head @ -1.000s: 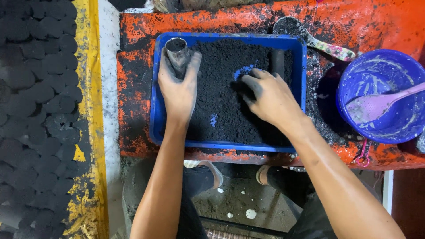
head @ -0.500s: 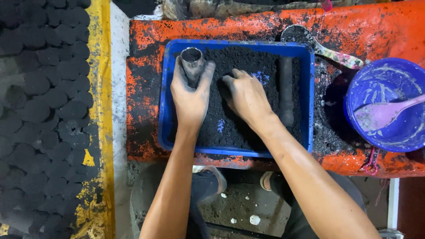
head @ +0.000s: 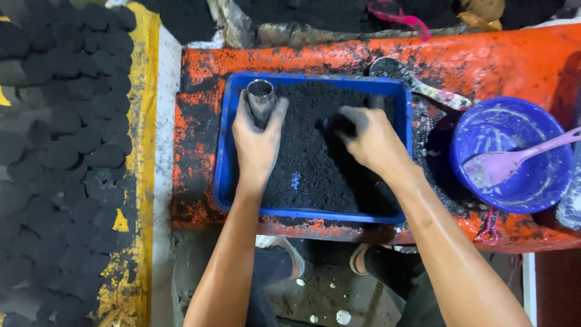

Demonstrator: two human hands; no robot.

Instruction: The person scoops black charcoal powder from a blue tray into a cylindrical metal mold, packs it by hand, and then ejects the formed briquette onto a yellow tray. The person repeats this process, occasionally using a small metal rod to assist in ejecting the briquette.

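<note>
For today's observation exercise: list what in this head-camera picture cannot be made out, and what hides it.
- Fingertips of the right hand: sunk in the black powder of the blue tray.
- Lower end of the metal tube: wrapped by the left hand.
- Dark rod in the tray: mostly behind the right hand.
- Purple spoon in the blue bowl: handle cut off by the right edge.

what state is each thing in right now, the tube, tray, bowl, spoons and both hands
left hand: gripping the metal tube
metal tube: upright, open top, dark inside
right hand: fingers down in the black powder
blue tray: filled with black powder
blue bowl: smeared pale, holds a pink spoon
grey spoon: lying beside tray, coated black
</note>
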